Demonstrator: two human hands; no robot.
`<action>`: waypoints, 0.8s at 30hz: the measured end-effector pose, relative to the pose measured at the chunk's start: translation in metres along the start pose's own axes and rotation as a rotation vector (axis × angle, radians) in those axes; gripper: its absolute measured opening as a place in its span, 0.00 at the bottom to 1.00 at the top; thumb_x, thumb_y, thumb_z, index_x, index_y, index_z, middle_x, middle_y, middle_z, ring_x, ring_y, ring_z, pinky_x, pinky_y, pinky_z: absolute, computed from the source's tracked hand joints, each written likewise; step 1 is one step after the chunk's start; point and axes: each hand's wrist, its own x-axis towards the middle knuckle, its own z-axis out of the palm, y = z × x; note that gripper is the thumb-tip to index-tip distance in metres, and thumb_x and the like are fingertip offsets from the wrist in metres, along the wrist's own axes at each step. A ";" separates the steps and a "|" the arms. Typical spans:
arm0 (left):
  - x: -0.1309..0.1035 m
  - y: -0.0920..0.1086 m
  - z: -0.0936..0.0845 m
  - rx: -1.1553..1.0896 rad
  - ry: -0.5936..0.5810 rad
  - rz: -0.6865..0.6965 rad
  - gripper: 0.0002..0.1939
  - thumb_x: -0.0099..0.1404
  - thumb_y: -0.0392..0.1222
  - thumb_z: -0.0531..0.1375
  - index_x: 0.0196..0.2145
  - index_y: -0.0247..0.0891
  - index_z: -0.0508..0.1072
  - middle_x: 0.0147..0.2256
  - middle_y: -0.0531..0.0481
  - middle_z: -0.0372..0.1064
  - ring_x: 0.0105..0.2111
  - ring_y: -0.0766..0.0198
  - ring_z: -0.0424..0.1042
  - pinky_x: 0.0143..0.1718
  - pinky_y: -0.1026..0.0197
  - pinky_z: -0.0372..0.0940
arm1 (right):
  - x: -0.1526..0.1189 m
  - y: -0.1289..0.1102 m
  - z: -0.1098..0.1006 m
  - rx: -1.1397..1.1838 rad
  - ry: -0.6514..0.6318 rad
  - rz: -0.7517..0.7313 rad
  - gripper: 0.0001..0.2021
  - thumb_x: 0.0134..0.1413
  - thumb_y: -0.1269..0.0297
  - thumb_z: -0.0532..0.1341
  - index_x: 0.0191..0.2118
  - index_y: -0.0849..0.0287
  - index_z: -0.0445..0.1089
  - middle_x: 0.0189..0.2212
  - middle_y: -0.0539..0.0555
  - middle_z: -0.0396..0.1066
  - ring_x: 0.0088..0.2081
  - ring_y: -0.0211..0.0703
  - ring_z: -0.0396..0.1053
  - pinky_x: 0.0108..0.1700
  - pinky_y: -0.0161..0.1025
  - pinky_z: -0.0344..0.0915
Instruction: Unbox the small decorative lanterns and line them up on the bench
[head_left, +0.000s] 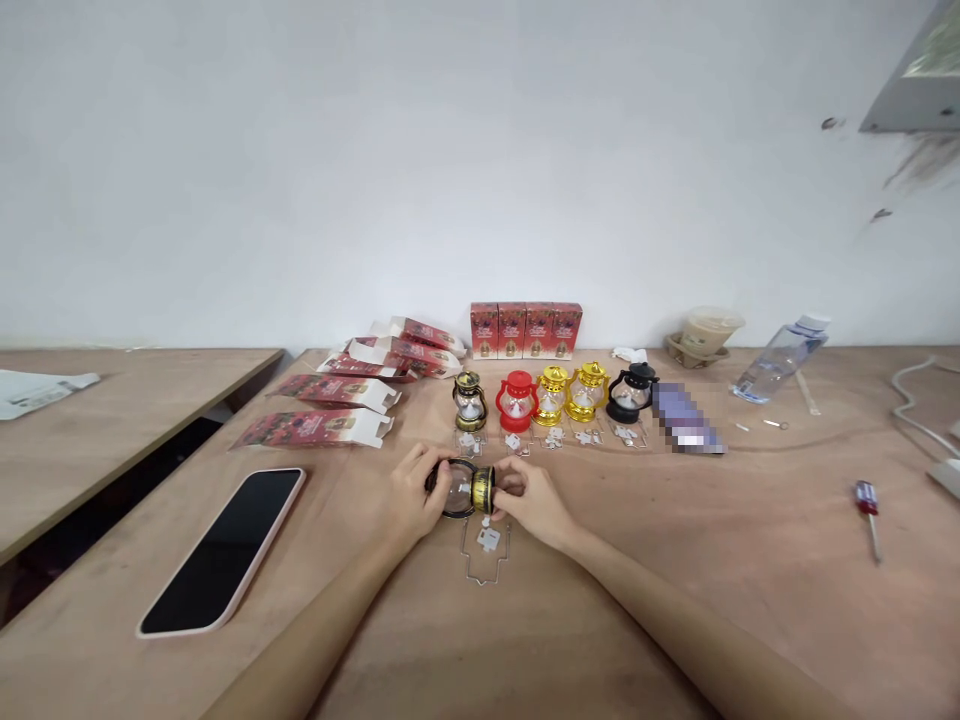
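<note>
A black and gold lantern [482, 490] lies on its side between my hands, its base toward the right. My left hand [416, 493] is closed around its top end. At the base, my right hand [531, 498] grips with its fingers bent. Just below the lantern, a bent wire [481, 581] and small white pieces [488, 540] lie on the table [600, 620]. Behind my hands stand a bronze-coloured lantern [469, 402], a red lantern [517, 401], two gold lanterns [586, 392] and a black lantern [631, 393], with wires and white pieces in front.
Flattened red boxes [315, 427] lie at the left, above a phone [223, 550]. Upright red boxes [526, 331] stand by the wall. To the right are a blurred item [684, 415], a cup [706, 332], a bottle [780, 358], a screwdriver [867, 505] and a white cable [919, 420].
</note>
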 end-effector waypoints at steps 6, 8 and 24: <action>-0.001 -0.002 0.001 0.014 0.012 0.006 0.12 0.64 0.36 0.48 0.34 0.36 0.72 0.29 0.49 0.69 0.30 0.65 0.68 0.32 0.64 0.63 | 0.001 0.001 0.000 0.023 -0.005 0.001 0.12 0.35 0.71 0.58 0.33 0.58 0.65 0.22 0.45 0.70 0.23 0.37 0.70 0.26 0.35 0.71; -0.001 -0.001 0.001 0.021 0.017 0.013 0.12 0.64 0.36 0.48 0.34 0.36 0.72 0.28 0.49 0.69 0.30 0.65 0.68 0.32 0.64 0.63 | 0.001 0.002 0.000 0.020 -0.001 -0.003 0.13 0.35 0.71 0.58 0.33 0.58 0.65 0.23 0.45 0.70 0.24 0.37 0.70 0.26 0.35 0.72; -0.003 0.001 0.002 0.115 0.099 0.122 0.12 0.63 0.33 0.49 0.35 0.35 0.73 0.27 0.50 0.68 0.28 0.66 0.66 0.30 0.64 0.62 | 0.003 0.003 0.000 0.054 0.007 0.013 0.13 0.38 0.70 0.60 0.36 0.59 0.68 0.27 0.49 0.74 0.29 0.43 0.74 0.29 0.39 0.74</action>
